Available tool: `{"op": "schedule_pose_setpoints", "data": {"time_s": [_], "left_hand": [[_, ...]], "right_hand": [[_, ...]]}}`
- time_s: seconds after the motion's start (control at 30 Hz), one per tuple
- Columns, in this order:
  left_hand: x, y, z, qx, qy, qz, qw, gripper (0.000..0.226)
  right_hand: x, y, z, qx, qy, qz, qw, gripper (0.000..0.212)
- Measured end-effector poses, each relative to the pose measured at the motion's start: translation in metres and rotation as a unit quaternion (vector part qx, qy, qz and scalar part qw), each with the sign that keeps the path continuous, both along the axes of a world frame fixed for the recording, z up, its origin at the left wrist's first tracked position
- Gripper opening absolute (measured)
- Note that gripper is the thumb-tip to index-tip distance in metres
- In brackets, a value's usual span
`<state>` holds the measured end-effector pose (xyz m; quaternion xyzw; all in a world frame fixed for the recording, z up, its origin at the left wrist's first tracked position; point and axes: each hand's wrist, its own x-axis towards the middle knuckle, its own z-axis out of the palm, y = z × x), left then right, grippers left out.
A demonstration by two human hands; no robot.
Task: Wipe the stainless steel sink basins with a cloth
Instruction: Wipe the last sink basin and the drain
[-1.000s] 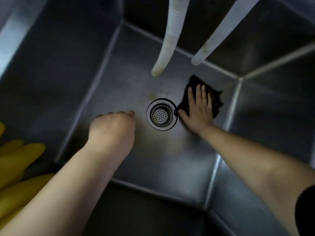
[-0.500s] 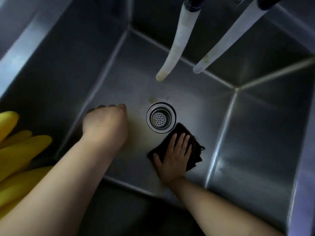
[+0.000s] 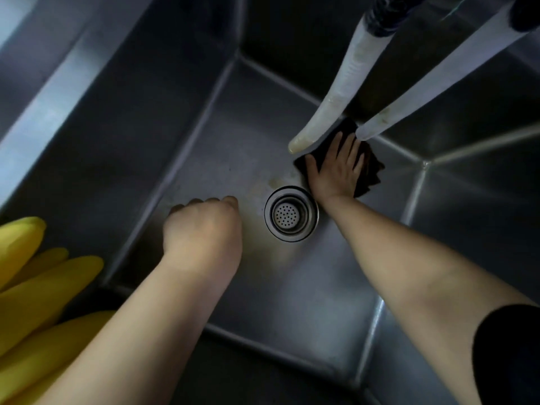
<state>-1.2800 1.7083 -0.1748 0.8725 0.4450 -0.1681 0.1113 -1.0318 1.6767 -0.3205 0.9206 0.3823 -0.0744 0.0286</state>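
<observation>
Your right hand [image 3: 336,168] – fingers spread flat on the dark cloth [image 3: 369,171] – has swept from near the drain [image 3: 291,213] to the basin's [image 3: 222,147] far side, so the floor's getting covered while your curled left hand [image 3: 204,229] braces.

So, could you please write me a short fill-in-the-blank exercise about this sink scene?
1. The right hand presses a dark ____ flat on the basin floor.
2. The left hand rests on the floor with its fingers ____.
3. The round ____ lies between the two hands.
4. The gloves at the left edge are ____.

Missing words: cloth; curled; drain; yellow
</observation>
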Motion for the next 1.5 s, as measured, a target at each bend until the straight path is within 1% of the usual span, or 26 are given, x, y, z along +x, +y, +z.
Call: {"op": "schedule_pose_setpoints", "data": {"time_s": [0.1,0.2,0.27,0.33,0.4,0.5,0.6,0.67,0.83,0.93,1.0,1.13,1.2,1.3,1.33,1.4,1.5], "left_hand": [[0.001,-0.001,0.001,-0.003,-0.003,0.002,1.0,0.02],[0.002,-0.001,0.001,-0.006,0.001,-0.001,1.0,0.018],[0.002,-0.002,0.001,-0.005,0.006,-0.002,1.0,0.015],[0.001,-0.002,0.0,-0.008,0.007,0.003,1.0,0.015],[0.001,-0.001,-0.001,-0.018,0.004,0.014,1.0,0.017],[-0.002,0.002,-0.002,-0.022,0.011,0.018,1.0,0.017],[-0.003,0.002,-0.002,-0.012,0.022,0.008,1.0,0.016],[-0.003,0.001,-0.003,-0.007,0.027,-0.002,1.0,0.017],[-0.002,-0.001,0.0,-0.001,0.027,-0.002,1.0,0.021],[-0.001,-0.001,0.001,-0.011,0.016,-0.009,1.0,0.021],[0.001,-0.001,0.004,-0.017,0.005,-0.014,1.0,0.019],[0.0,-0.001,0.006,-0.033,-0.004,-0.012,0.999,0.025],[-0.003,0.003,0.007,-0.038,-0.009,0.002,0.999,0.021],[-0.004,0.008,0.011,-0.022,-0.007,0.016,1.0,0.017],[-0.004,0.008,0.012,-0.022,-0.006,0.018,1.0,0.017],[-0.003,0.008,0.014,-0.025,-0.008,0.019,0.999,0.017],[-0.001,0.008,0.015,-0.035,-0.016,0.025,0.999,0.019]], "right_hand": [[-0.017,0.018,0.001,-0.003,-0.011,0.045,0.999,0.087],[-0.057,0.026,0.001,0.016,0.017,0.144,0.989,0.087],[-0.089,0.032,-0.004,0.01,0.035,0.21,0.977,0.089],[-0.11,0.041,-0.01,0.001,0.049,0.249,0.967,0.089],[-0.112,0.049,-0.011,-0.002,0.056,0.277,0.959,0.088],[-0.095,0.057,-0.01,0.006,0.063,0.301,0.951,0.084],[-0.075,0.054,-0.006,0.031,0.067,0.267,0.961,0.082],[-0.058,0.044,-0.004,0.04,0.053,0.234,0.97,0.083],[-0.006,-0.003,0.003,0.005,0.007,0.146,0.989,0.082],[0.019,-0.037,0.004,0.01,0.013,0.087,0.996,0.081],[0.037,-0.06,0.006,0.007,0.005,0.03,1.0,0.083],[0.069,-0.086,0.012,0.028,-0.001,-0.118,0.993,0.09],[0.074,-0.076,0.011,0.032,-0.005,-0.18,0.983,0.089],[0.066,-0.039,0.011,0.037,0.009,-0.262,0.964,0.09],[0.061,-0.026,0.012,0.038,0.016,-0.272,0.961,0.091],[0.045,-0.004,0.009,0.043,0.015,-0.251,0.967,0.09],[0.017,0.027,0.002,0.051,-0.001,-0.162,0.985,0.092]]}}
